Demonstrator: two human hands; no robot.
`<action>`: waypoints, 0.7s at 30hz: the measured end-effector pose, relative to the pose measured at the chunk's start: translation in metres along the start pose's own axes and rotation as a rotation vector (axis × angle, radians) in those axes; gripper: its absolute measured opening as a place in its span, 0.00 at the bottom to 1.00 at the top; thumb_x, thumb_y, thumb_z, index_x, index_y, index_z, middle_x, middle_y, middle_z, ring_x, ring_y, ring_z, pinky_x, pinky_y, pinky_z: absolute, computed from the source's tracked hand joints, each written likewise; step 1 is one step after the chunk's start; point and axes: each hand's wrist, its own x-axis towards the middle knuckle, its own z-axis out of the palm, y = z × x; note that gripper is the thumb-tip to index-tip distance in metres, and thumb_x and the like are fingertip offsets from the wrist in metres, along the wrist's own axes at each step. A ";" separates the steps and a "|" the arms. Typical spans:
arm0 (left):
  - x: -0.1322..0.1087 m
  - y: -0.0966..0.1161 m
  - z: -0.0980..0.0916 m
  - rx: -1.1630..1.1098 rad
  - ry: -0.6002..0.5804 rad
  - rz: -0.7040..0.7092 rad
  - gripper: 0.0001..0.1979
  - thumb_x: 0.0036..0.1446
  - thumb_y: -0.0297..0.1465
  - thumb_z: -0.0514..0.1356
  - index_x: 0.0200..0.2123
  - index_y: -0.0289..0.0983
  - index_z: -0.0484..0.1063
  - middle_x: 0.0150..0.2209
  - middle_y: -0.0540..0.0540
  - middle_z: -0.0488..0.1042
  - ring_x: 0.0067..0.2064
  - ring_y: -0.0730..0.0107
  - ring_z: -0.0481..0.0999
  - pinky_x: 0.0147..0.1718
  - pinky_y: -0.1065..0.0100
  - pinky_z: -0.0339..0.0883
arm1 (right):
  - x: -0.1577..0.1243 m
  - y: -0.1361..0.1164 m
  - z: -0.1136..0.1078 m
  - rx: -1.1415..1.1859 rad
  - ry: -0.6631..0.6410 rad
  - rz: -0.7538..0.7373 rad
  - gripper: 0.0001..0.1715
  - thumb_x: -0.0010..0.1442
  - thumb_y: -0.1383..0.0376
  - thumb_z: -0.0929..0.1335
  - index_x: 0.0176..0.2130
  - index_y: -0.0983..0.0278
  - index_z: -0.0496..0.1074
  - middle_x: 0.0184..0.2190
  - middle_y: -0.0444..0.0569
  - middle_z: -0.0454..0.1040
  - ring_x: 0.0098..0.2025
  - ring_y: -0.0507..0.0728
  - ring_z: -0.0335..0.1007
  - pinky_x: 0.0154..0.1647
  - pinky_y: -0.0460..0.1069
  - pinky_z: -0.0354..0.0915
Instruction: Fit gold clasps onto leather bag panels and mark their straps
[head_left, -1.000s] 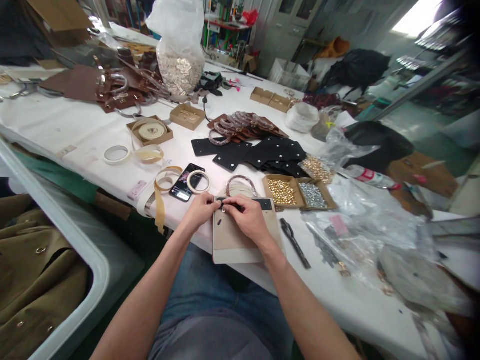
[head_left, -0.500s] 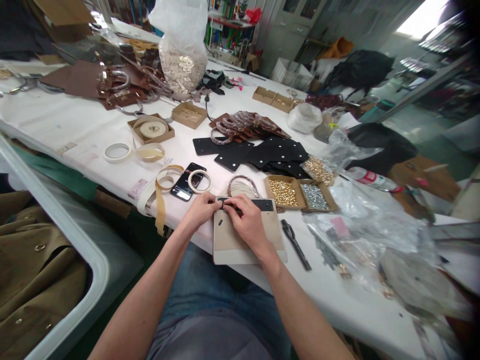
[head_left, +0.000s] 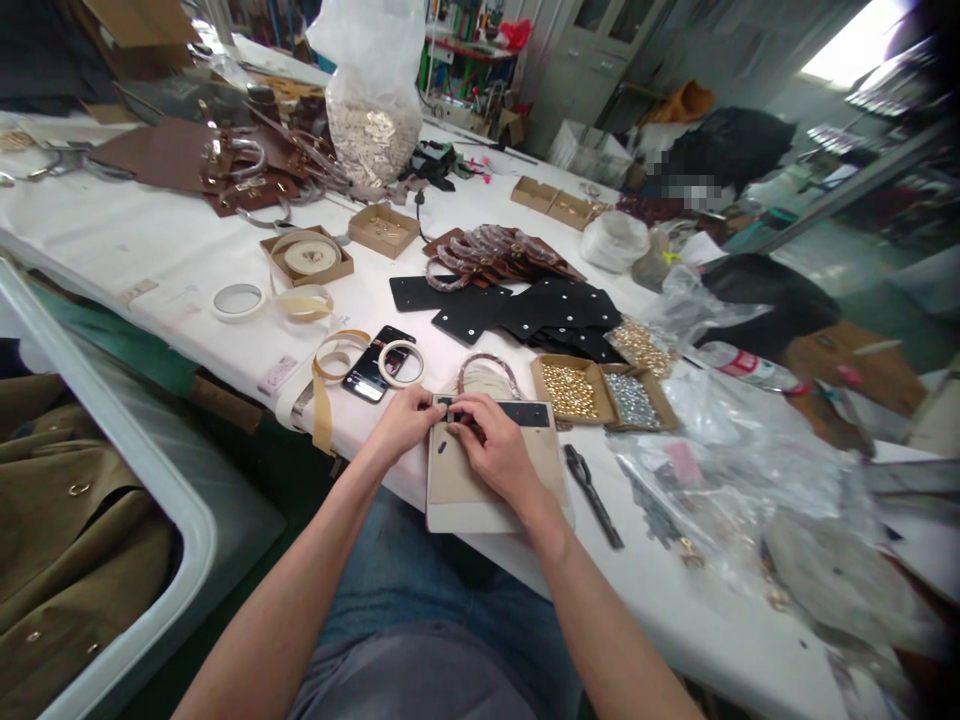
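A beige bag panel (head_left: 465,480) lies flat at the near edge of the white table (head_left: 150,250), with a black strip (head_left: 525,413) across its top. My left hand (head_left: 401,425) pinches the panel's top left corner. My right hand (head_left: 491,445) rests on the panel with its fingers closed on the left end of the black strip. What the fingertips press is too small to make out.
Cardboard trays of gold rivets (head_left: 570,388) and silver rivets (head_left: 634,395) stand right of the panel. Black pliers (head_left: 592,495), a phone (head_left: 379,362), tape rolls (head_left: 401,362), black leather pieces (head_left: 555,310), brown handles (head_left: 487,250) and clear plastic bags (head_left: 742,470) lie around. A bag of metal parts (head_left: 371,110) stands behind.
Both hands stay on the panel's top edge. My right hand's fingers have shifted slightly left along the black strip.
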 end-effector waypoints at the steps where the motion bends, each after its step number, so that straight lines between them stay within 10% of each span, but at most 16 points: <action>1: 0.000 -0.001 0.000 0.001 -0.001 0.001 0.16 0.58 0.39 0.64 0.23 0.40 0.66 0.24 0.53 0.65 0.31 0.66 0.66 0.33 0.63 0.53 | -0.001 0.001 0.001 -0.006 0.002 0.004 0.15 0.79 0.65 0.70 0.62 0.55 0.76 0.57 0.54 0.79 0.52 0.65 0.79 0.57 0.61 0.77; 21: 0.003 -0.007 -0.001 0.021 -0.007 0.029 0.17 0.61 0.40 0.66 0.24 0.39 0.67 0.26 0.52 0.66 0.34 0.65 0.66 0.33 0.63 0.54 | 0.002 0.002 0.005 -0.057 -0.029 -0.077 0.17 0.80 0.69 0.66 0.61 0.54 0.75 0.58 0.54 0.79 0.62 0.67 0.77 0.66 0.65 0.73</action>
